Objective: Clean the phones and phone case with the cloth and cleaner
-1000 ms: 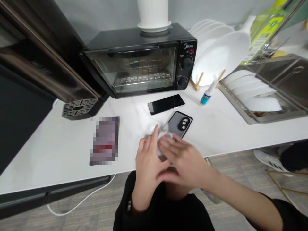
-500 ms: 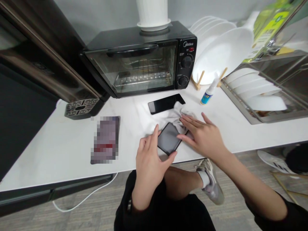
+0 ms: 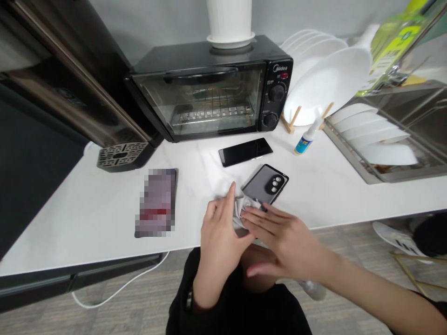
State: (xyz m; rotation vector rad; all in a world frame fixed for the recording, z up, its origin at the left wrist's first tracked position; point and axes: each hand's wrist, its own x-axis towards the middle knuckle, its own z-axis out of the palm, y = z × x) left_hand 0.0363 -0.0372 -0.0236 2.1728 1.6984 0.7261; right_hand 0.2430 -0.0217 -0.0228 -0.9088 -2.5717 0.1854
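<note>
A dark-framed phone case (image 3: 262,184) with a camera cutout at its upper right lies on the white counter near the front edge. My right hand (image 3: 284,232) presses a crumpled grey cloth (image 3: 240,209) onto the case's lower end, fingers stretched over it and thumb apart. Around the case's lower left end curves my left hand (image 3: 221,232), its thumb and fingers spread, steadying it. Behind the case rests a black phone (image 3: 246,152), face up. A small spray bottle (image 3: 305,139) with a blue label stands to the right.
A black toaster oven (image 3: 213,97) holds a white pot (image 3: 229,23) on top. White plates (image 3: 321,83) stand in a wooden rack beside a sink (image 3: 370,172) with more dishes. A pixelated flat item (image 3: 157,202) lies left, near a dark dispenser (image 3: 122,156).
My right hand has drawn the cloth from the case's upper part down toward its near left end, uncovering the camera cutout. The view has shifted slightly.
</note>
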